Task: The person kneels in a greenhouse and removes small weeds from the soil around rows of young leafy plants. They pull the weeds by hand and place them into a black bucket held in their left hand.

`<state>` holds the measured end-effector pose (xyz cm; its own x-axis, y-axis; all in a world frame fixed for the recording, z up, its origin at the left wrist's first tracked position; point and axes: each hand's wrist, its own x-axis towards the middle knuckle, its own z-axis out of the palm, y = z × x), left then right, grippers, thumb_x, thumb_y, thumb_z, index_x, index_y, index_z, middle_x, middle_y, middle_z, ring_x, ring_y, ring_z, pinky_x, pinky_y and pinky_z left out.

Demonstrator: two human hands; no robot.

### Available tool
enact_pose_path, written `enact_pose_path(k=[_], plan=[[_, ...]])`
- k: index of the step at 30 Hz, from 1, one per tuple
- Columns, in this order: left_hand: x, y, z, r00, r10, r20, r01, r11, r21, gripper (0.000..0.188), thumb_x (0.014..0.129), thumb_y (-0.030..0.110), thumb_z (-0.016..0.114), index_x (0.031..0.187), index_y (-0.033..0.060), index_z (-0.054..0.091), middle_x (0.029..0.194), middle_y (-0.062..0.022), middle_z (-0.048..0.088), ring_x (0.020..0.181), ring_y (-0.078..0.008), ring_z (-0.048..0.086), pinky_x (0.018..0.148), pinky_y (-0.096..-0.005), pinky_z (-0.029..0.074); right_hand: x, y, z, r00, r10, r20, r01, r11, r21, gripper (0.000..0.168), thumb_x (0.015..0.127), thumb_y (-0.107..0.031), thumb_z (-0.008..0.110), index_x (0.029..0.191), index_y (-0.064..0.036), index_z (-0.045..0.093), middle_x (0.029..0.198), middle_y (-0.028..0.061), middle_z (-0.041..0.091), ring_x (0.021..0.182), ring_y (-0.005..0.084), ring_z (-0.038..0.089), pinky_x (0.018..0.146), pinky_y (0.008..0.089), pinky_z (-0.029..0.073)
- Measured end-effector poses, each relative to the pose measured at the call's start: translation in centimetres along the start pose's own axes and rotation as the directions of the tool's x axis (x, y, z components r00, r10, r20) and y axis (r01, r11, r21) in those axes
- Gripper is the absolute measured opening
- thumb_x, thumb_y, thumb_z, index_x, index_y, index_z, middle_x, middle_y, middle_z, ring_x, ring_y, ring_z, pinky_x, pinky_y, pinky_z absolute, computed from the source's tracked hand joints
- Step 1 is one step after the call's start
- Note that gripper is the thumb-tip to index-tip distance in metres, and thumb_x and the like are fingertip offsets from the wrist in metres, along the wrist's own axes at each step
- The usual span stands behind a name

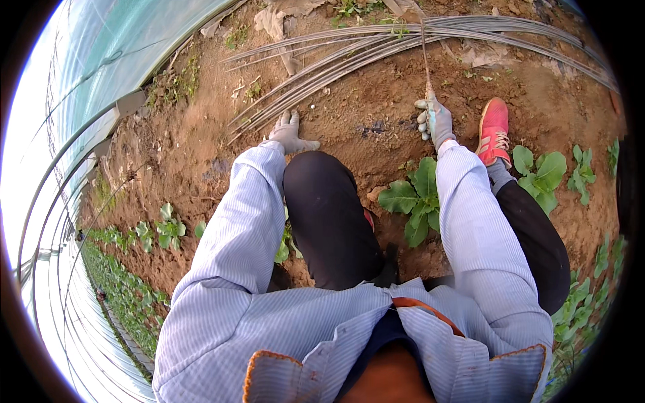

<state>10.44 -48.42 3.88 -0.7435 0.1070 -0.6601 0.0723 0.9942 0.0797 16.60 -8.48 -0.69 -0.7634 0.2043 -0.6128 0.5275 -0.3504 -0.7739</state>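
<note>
My left hand point(291, 133), in a dirty pale work glove, rests on the brown soil with its fingers apart, just beside the ends of a bundle of thin rods point(347, 60). Nothing shows in it. My right hand point(434, 118), gloved too, is closed around the near end of a thin rusty metal rod point(426, 58). The rod points away from me and crosses over the bundle; its far end is hard to make out against torn sheeting. A leafy green plant point(417, 201) grows in the soil between my arms, just left of my right sleeve.
My bent knee point(322, 176) is beside my left forearm, and my red shoe point(495, 128) stands right of my right hand. More leafy plants point(543, 171) grow beyond that shoe and at the left point(170, 229). Curved hoops point(65, 146) and plastic sheeting point(166, 30) rise at the left.
</note>
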Motion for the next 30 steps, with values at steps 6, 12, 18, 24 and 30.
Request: enact_pose_path(k=[6,12,18,24,30], plan=[[-0.9,0.9,-0.2,0.998,-0.049,-0.043,0.050,0.998,0.033,0.131,0.064,0.065,0.080,0.158,0.0067,0.011,0.164,-0.0191,0.005,0.151,-0.0367,0.007,0.121,-0.0425,0.016,-0.3,-0.6,0.6,1.000,0.017,-0.012,-0.017,1.000,-0.020,0.063,0.097,-0.062,0.046,0.111,-0.004,0.066,0.060,0.0011,0.054,0.042,0.0147,0.051,0.033,0.0313,0.037],[-0.6,0.9,0.5,0.994,-0.026,-0.109,0.026,1.000,0.002,0.128,0.064,0.063,0.081,0.157,0.0066,0.013,0.164,-0.0183,0.007,0.151,-0.0367,0.009,0.121,-0.0424,0.016,0.4,-0.2,-0.3,1.000,0.005,0.017,-0.005,1.000,-0.003,0.069,0.094,-0.066,0.048,0.114,-0.002,0.064,0.061,0.0013,0.055,0.042,0.0147,0.051,0.033,0.0317,0.037],[-0.2,-0.6,1.6,0.988,0.020,-0.154,-0.025,0.999,-0.030,0.131,0.061,0.065,0.082,0.157,0.0064,0.014,0.162,-0.0221,0.010,0.150,-0.0391,0.010,0.121,-0.0452,0.015,0.1,-0.6,0.2,0.998,0.053,0.034,-0.052,0.998,-0.023,0.070,0.094,-0.067,0.047,0.116,-0.002,0.062,0.059,0.0006,0.055,0.041,0.0137,0.051,0.032,0.0296,0.037],[-0.4,-0.1,1.9,0.986,0.037,-0.164,-0.037,0.999,0.008,0.128,0.064,0.063,0.081,0.156,0.0035,0.016,0.161,-0.0250,0.011,0.149,-0.0404,0.013,0.120,-0.0432,0.017,0.1,-0.6,-0.1,0.997,0.070,0.033,-0.070,0.998,-0.002,0.065,0.094,-0.065,0.049,0.110,-0.005,0.066,0.059,0.0031,0.056,0.041,0.0147,0.052,0.032,0.0303,0.037],[-0.5,-0.2,2.1,0.979,0.061,-0.192,-0.057,0.998,0.030,0.128,0.063,0.065,0.080,0.156,0.0033,0.016,0.161,-0.0257,0.011,0.148,-0.0420,0.014,0.120,-0.0458,0.019,0.1,-0.5,-0.1,0.998,0.063,0.023,-0.063,0.998,0.004,0.062,0.094,-0.064,0.050,0.108,-0.006,0.066,0.057,0.0011,0.055,0.039,0.0140,0.052,0.029,0.0291,0.036]])
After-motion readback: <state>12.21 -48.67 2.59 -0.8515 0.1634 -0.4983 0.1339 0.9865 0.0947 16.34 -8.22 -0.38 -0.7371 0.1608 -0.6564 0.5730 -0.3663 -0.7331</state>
